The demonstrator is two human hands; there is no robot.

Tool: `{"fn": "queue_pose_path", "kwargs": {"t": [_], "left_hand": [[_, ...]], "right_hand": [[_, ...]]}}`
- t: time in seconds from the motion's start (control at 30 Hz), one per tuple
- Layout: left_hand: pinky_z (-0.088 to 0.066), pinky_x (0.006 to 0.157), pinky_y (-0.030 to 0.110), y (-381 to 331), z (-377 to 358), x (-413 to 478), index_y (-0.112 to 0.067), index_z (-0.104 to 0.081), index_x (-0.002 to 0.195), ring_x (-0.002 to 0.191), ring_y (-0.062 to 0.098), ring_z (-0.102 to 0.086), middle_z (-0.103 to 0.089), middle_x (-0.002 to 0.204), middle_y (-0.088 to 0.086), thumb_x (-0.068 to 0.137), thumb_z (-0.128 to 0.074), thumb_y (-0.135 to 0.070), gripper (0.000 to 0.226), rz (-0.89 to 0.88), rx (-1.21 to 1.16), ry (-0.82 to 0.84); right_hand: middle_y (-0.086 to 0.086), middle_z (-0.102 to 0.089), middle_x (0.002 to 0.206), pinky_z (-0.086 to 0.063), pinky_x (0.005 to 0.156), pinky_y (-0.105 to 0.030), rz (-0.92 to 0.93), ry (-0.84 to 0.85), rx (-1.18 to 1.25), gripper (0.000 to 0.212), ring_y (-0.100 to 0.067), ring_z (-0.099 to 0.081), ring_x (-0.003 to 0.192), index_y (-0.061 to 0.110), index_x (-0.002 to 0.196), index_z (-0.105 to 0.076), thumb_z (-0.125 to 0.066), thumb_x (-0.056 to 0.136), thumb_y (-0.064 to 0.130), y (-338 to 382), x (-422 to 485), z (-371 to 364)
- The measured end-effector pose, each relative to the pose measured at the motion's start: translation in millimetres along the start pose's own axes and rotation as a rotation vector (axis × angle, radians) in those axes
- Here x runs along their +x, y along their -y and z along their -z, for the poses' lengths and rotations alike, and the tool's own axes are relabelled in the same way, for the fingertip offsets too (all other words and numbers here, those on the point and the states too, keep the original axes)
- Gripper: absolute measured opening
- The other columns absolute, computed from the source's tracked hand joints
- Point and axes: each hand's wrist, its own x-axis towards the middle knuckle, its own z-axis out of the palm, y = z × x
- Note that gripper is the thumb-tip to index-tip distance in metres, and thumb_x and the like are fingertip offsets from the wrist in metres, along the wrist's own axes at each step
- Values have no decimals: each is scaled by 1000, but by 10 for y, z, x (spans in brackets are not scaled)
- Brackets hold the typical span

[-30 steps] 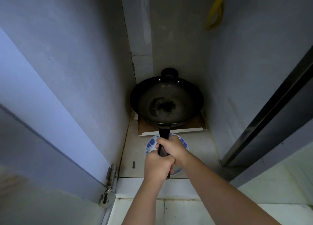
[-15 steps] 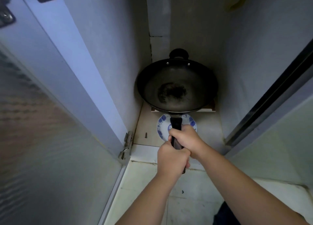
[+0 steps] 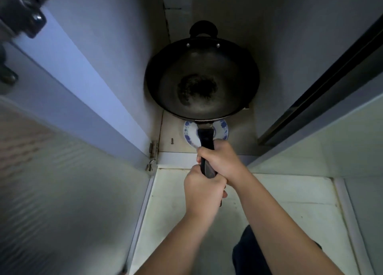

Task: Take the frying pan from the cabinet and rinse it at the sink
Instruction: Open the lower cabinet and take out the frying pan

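The left hand (image 3: 204,194) and right hand (image 3: 224,160) hid most of the pan handle (image 3: 206,138). The frying pan (image 3: 202,77) covered part of the blue plate (image 3: 222,130). A dark thing (image 3: 22,15) at top left was blurry and cut off.

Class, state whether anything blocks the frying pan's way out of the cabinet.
Nothing visible does. The left hand and right hand grip the frying pan by its handle, and the cabinet door stands open at the left. The plate lies beneath the handle, out of the path.
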Motion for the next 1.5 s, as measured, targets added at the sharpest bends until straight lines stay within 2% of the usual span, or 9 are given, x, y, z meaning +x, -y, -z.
{"fn": "queue_pose_path", "kwargs": {"t": [0.13, 0.3, 0.43, 0.57, 0.8, 0.93, 1.07, 1.27, 1.5], "left_hand": [[-32, 32, 16, -225, 73, -440, -1, -57, 79, 31, 6, -48, -54, 53, 5, 74, -50, 1, 9, 120, 6, 53], [-32, 31, 17, -486, 183, -973, -6, -55, 76, 30, 4, -47, -53, 52, 2, 77, -51, -2, 6, 189, 26, 90], [-33, 29, 15, -694, 267, -1379, -4, -56, 80, 27, 2, -47, -54, 53, 2, 80, -51, -2, 5, 243, 55, 72], [-34, 30, 14, -839, 314, -1796, 0, -60, 87, 27, 3, -47, -55, 55, 4, 81, -51, -2, 11, 276, 60, 44], [-33, 30, 14, -975, 425, -2538, -2, -60, 85, 28, 4, -46, -55, 52, 3, 82, -50, -3, 11, 328, 48, -17], [-36, 33, 16, -910, 554, -2895, -2, -60, 83, 33, 8, -50, -56, 53, 4, 81, -51, -3, 9, 337, 55, -42], [-37, 31, 14, -726, 751, -3190, 4, -60, 88, 28, 4, -47, -55, 54, 7, 85, -52, -2, 11, 324, 29, -17], [-34, 31, 16, -334, 1146, -3622, -2, -60, 79, 33, 9, -47, -54, 50, 4, 89, -49, -12, 18, 306, 114, -10], [-36, 33, 17, 42, 1560, -4253, -6, -58, 74, 29, 5, -47, -57, 50, 3, 83, -52, -9, 11, 253, 175, 62]], "right_hand": [[8, -51, 35, -38, 53, -25, -123, -2, -37, 39, -9, -49, 45, 18, 35, -53, -60, 71, 4, 265, -378, 117], [-2, -52, 46, -39, 56, -29, -230, 18, -59, 29, -18, -49, 53, 12, 43, -53, -60, 71, 4, 616, -896, 232], [-5, -53, 51, -40, 59, -32, -282, 55, -64, 24, -20, -50, 55, 10, 46, -54, -59, 69, 6, 849, -1230, 295], [0, -52, 46, -41, 59, -32, -324, 85, -75, 31, -18, -50, 53, 15, 41, -51, -59, 69, 6, 1052, -1602, 375], [-5, -54, 51, -42, 60, -33, -364, 168, -101, 24, -20, -51, 56, 12, 45, -53, -59, 68, 9, 1310, -2273, 454], [-1, -53, 49, -42, 59, -32, -381, 211, -102, 28, -18, -51, 55, 14, 44, -51, -59, 69, 7, 1337, -2618, 392], [1, -53, 48, -43, 62, -35, -398, 217, -106, 27, -20, -52, 58, 18, 42, -51, -59, 67, 10, 1235, -2960, 215], [0, -51, 50, -40, 59, -34, -412, 161, -94, 23, -21, -49, 59, 15, 45, -52, -58, 67, 15, 1091, -3605, -124], [4, -52, 45, -39, 55, -29, -392, 68, -40, 27, -17, -48, 53, 12, 47, -51, -57, 74, 9, 1029, -4435, -396]]}}
